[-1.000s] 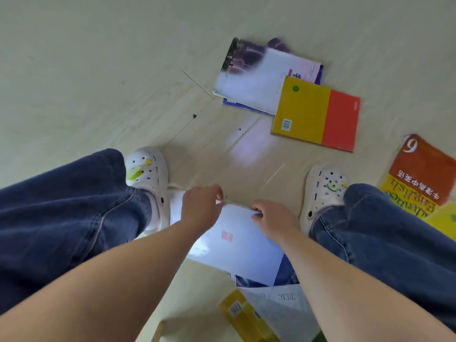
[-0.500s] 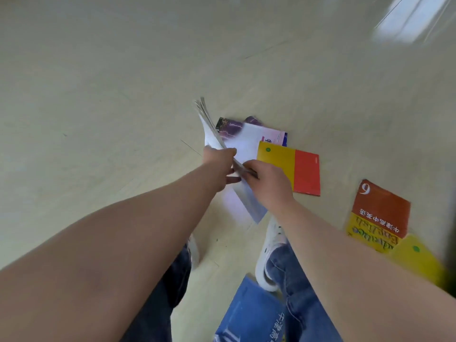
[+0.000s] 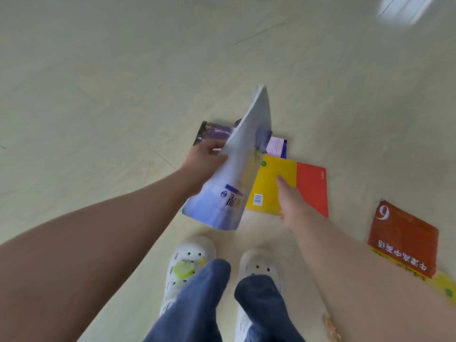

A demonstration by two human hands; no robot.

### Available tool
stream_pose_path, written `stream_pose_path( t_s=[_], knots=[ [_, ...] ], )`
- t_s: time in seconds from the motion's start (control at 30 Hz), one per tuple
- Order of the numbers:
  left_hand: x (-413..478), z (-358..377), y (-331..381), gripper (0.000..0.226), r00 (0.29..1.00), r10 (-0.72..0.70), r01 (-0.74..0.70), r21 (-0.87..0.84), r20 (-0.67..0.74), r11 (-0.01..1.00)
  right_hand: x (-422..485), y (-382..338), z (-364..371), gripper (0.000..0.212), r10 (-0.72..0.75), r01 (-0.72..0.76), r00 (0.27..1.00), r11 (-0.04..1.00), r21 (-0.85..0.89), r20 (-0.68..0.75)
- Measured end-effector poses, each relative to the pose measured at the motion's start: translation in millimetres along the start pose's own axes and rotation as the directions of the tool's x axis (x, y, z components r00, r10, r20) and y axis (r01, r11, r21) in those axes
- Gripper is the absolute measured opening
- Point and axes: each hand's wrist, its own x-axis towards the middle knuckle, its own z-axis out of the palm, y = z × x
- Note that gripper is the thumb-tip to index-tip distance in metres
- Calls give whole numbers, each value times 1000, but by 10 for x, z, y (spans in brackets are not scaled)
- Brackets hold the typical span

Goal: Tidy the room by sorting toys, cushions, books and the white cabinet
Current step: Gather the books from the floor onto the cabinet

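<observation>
My left hand [image 3: 203,159] grips a thin pale-blue book [image 3: 237,174] by its left edge and holds it tilted up above the floor. My right hand [image 3: 291,201] is free of that book and reaches over a yellow and red book [image 3: 308,186] lying flat on the floor, fingers extended, holding nothing. Behind the lifted book lies a purple and white book [image 3: 214,132], partly hidden by it. A red and yellow book with a white 6 [image 3: 404,238] lies on the floor at the right.
My two feet in white clogs [image 3: 190,265] stand just below the books, with blue jeans legs over them. A yellow book corner [image 3: 445,287] shows at the right edge. Pale wooden floor [image 3: 111,82] spreads to the left and beyond.
My right hand let go of the pale-blue book and moved right over the yellow and red book. My left hand alone now holds the book. The view rose as I stood.
</observation>
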Motion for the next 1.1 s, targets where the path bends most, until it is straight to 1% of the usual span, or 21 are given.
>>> stream_pose_path(
  t_s=[0.03,0.07,0.1,0.17,0.23,0.27,0.3,0.37,0.4,0.47,0.5,0.53,0.6,0.63,0.73,0.8,0.83,0.9,0.97,1.03,1.1],
  knots=[
    [80,5,-21,30,998,-24,28,-59,57,998,109,25,-19,68,52,-52,999,998,43,-9],
    [217,34,-53,28,990,-48,64,-116,130,991,251,47,-18,70,91,-91,996,991,97,2],
    [323,59,-74,27,975,-74,107,-152,210,983,345,73,-35,66,112,-116,993,982,151,37],
    [536,131,-101,28,932,-112,190,-201,345,961,482,115,-76,49,140,-182,977,939,290,161],
    [751,238,-133,30,921,-119,212,-223,371,951,597,153,-107,42,103,-199,969,861,467,223],
    [856,299,-156,31,935,-121,202,-219,334,955,672,185,-115,37,79,-179,975,832,525,209],
    [972,356,-213,34,959,-118,163,-159,259,974,779,230,-114,32,74,-144,986,826,544,148],
    [1171,458,-367,38,987,-79,63,113,141,992,999,319,-123,20,106,-77,994,848,524,-26],
    [1252,489,-460,38,990,-60,19,299,129,954,1107,367,-129,16,118,-56,989,859,509,-91],
    [1404,516,-653,38,987,-78,-33,642,144,766,1192,414,-130,16,145,-73,983,870,488,-112],
    [1459,511,-729,39,987,-95,-28,728,128,685,1239,446,-117,18,182,-118,979,869,480,-91],
    [1513,507,-786,41,988,-110,-9,763,105,646,1294,497,-104,21,226,-174,972,875,452,-62],
    [1614,507,-823,45,992,-108,11,779,72,626,1338,555,-72,27,304,-281,953,860,425,15],
    [1677,507,-820,47,994,-105,33,786,41,617,1377,574,-58,29,348,-323,937,850,417,18],
    [1838,465,-852,52,982,-91,190,801,-168,567,1416,595,-34,21,504,-452,863,764,460,11],
    [1903,368,-949,51,942,-123,323,742,-313,587,1425,610,-17,22,486,-422,874,753,505,6],
    [1910,303,-1005,54,923,-160,369,691,-349,622,1399,617,-25,22,462,-400,887,753,522,14],
    [1904,134,-1120,69,918,-227,387,617,-324,685,1383,632,-55,24,437,-380,899,745,548,30],
    [1874,-41,-1197,76,936,-235,346,563,-263,750,1392,644,-104,26,408,-357,912,742,567,41],
    [1798,-127,-1270,67,952,-223,301,492,-212,817,1424,688,-138,26,397,-340,918,741,579,30],
    [1666,-86,-1364,58,944,-244,316,394,-222,863,1416,721,-124,32,379,-340,924,737,585,59]
  ],
)
